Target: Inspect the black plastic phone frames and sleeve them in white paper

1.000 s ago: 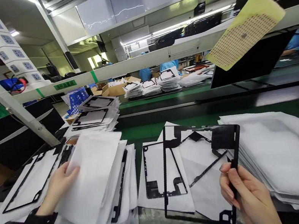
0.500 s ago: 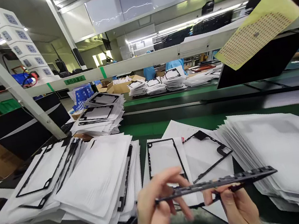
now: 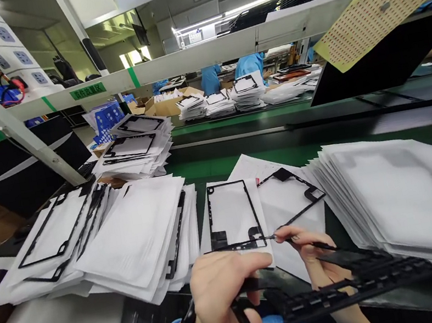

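Observation:
My left hand (image 3: 222, 294) is closed around the left end of a black plastic frame (image 3: 327, 297), thumb near its corner. The frame is tilted and slightly blurred, stretching right across my right wrist. Behind it, my right hand (image 3: 313, 253) pinches a thin dark pointed tool (image 3: 271, 237); its exact kind is unclear. The tool's tip is over the lower edge of a thin black rectangular gasket (image 3: 258, 210) on white paper. To the right, a second black gasket (image 3: 316, 196) lies askew on another white sheet (image 3: 286, 205).
White sheet stacks stand left (image 3: 137, 236) and right (image 3: 414, 193), with further gaskets on a far-left stack (image 3: 55, 231). A metal rail (image 3: 181, 59) crosses ahead, bearing a hanging yellow sticker sheet (image 3: 384, 3). People in blue clothing sit beyond the green bench (image 3: 207, 157).
The black frame has come down and tilted from nearly edge-on. My right hand has moved up and left from the frame toward the gasket. The view has tipped downward.

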Demonstrator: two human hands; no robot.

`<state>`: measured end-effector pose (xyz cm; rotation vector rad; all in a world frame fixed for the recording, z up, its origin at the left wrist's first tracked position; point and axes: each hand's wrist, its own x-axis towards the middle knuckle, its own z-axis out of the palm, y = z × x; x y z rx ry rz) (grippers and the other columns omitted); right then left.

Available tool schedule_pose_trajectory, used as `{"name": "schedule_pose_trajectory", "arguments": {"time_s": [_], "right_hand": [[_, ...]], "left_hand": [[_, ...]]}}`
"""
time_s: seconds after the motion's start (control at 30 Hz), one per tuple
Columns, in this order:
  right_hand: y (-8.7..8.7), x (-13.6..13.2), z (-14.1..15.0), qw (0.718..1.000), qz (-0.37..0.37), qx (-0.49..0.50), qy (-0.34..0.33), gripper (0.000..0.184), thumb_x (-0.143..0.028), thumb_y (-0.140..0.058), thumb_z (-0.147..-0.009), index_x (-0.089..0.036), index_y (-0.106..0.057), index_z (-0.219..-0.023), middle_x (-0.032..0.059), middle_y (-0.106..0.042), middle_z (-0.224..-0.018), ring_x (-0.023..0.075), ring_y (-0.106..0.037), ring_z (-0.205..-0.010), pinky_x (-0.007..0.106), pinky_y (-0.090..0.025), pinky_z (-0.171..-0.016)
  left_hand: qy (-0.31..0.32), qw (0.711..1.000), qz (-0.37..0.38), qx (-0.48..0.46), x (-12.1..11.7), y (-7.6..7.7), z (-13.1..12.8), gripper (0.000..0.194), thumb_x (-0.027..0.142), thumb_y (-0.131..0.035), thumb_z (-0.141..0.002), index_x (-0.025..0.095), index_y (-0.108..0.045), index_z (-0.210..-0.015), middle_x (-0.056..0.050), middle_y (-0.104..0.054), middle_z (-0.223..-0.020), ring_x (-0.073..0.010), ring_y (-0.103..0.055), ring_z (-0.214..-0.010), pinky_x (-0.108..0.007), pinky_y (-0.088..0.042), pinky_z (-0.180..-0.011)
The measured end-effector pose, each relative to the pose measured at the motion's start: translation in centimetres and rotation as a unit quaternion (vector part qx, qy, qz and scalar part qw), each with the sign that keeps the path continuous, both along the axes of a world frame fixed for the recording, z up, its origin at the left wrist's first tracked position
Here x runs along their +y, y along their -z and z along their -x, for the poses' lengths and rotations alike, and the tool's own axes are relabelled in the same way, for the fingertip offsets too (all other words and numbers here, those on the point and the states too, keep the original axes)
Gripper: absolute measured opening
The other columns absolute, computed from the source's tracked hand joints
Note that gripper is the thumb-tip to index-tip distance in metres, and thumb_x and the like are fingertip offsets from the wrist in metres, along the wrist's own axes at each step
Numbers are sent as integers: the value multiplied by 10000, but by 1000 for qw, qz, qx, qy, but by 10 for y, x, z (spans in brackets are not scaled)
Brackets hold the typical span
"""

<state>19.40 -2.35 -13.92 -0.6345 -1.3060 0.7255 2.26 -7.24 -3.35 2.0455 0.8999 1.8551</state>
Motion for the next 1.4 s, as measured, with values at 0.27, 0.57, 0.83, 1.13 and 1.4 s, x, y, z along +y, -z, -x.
{"name": "schedule_pose_trajectory", "arguments": {"time_s": [0.27, 0.57, 0.83, 1.13, 1.4], "right_hand": [[-5, -4, -5, 999, 5, -30, 9, 137, -324, -540, -1026, -279, -666, -994, 40, -722, -938, 191, -678, -802, 317, -563, -694], [-15, -8, -6, 997, -11, -62, 47, 130, -260, -567, -996, -250, -671, -918, 17, -633, -742, 176, -615, -701, 257, -493, -576], [-13, -9, -8, 991, -42, -100, 81, 157, -210, -519, -1008, -247, -655, -938, 13, -613, -711, 179, -615, -660, 273, -505, -577], [-42, -15, -22, 954, -155, -235, 103, 321, -11, -477, -890, -212, -673, -1047, 62, -706, -782, 182, -641, -621, 284, -498, -524], [-55, -21, -17, 941, -181, -260, 118, 366, 28, -468, -852, -206, -657, -1060, 50, -678, -742, 174, -636, -600, 269, -491, -501]], "left_hand": [[-20, 997, 26, -68, 4, 6, 4, 375, 512, -472, -956, 274, -753, -1031, 29, -550, -500, -140, -535, -447, -260, -429, -475], [-15, 971, 124, -203, 7, -5, 2, 485, 632, -578, -859, 225, -840, -901, -30, -598, -523, -136, -522, -446, -236, -378, -380], [-55, 979, 75, -180, 13, 14, 5, 436, 518, -498, -949, 216, -757, -1127, -35, -690, -700, -178, -628, -598, -268, -506, -493], [-159, 974, -96, 127, 12, 8, -4, 444, 144, -534, -843, 124, -625, -1276, -134, -694, -1169, -291, -657, -1102, -440, -554, -908], [-201, 966, -93, 132, 2, -1, -13, 283, 241, -477, -910, 150, -682, -1082, -39, -722, -739, -167, -671, -610, -299, -494, -578]]}}
